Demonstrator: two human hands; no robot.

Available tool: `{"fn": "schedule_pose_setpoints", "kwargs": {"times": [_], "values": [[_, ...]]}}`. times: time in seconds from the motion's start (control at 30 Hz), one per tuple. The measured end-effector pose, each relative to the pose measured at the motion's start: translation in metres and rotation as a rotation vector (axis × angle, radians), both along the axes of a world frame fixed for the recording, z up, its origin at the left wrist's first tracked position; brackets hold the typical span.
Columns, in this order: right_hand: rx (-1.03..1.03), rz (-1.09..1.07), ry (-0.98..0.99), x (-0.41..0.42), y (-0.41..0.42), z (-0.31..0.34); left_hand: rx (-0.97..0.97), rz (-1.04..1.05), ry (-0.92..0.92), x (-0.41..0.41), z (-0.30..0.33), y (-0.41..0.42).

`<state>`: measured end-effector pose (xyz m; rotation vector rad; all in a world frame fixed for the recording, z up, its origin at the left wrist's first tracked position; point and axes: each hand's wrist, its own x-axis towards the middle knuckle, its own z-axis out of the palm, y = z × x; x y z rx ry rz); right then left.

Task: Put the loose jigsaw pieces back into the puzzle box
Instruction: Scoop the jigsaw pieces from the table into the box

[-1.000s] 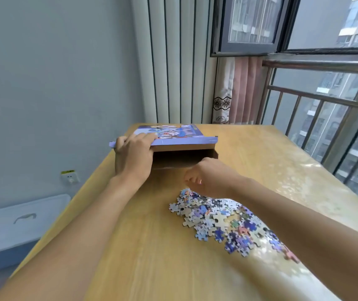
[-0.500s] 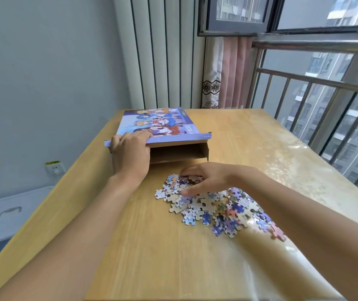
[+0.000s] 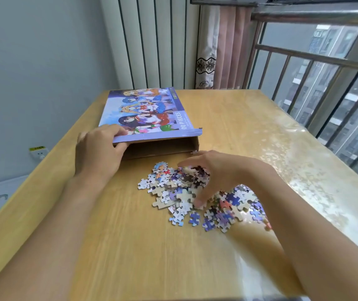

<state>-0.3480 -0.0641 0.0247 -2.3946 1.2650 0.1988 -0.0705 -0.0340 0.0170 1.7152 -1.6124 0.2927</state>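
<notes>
The right hand (image 3: 215, 172), which half a second earlier lay flat on the near edge of the heap, now arches over it, fingers curled down into the pieces and thumb tip pressed to the cardboard at the near side. The scattered pile of small blue, purple and cream jigsaw pieces (image 3: 186, 196) lies on the pale wooden surface (image 3: 130, 246) directly under and around that grip, spreading toward the person beneath the right forearm. The hand's hold is a loose claw, gathering a clump between fingers and thumb; how many pieces it actually has cannot be told, since the frame is blurred there.

The left hand (image 3: 97, 153) has kept its place at the box's near left corner. Its fingers curl over the edge of the purple lid, thumb beneath, holding the flap raised so the brown cardboard mouth faces the pile. The flat rectangular puzzle box with a cartoon picture on its purple lid (image 3: 147, 109) lies just beyond the heap, its open end near the right fingertips but not touching them.

A pink curtain (image 3: 228, 46) hangs in the far corner beside a metal window railing (image 3: 317, 59), and a white wall socket (image 3: 39, 152) shows low at left.
</notes>
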Motion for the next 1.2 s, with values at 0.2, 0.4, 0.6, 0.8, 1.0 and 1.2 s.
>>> {"fn": "schedule_pose_setpoints", "kwargs": {"times": [0.2,0.4,0.6,0.8,1.0,1.2], "values": [[-0.079,0.020,-0.078,0.004,-0.001,0.002,-0.161,0.027,0.364,0.021,-0.016,-0.009],[-0.095,0.001,-0.021,-0.002,0.008,0.002,-0.090,0.108,0.861,0.010,-0.033,-0.012],[-0.177,0.004,-0.081,0.003,0.004,-0.001,-0.086,-0.048,0.741,0.018,-0.040,-0.023],[-0.189,0.018,-0.176,0.001,0.001,-0.001,-0.174,-0.167,0.874,0.014,-0.014,-0.034],[-0.190,0.003,-0.221,0.002,-0.001,-0.004,-0.211,-0.236,1.024,0.003,-0.001,-0.038],[-0.195,0.016,-0.198,0.010,0.000,-0.006,-0.151,-0.220,0.980,-0.001,-0.017,-0.028]]}}
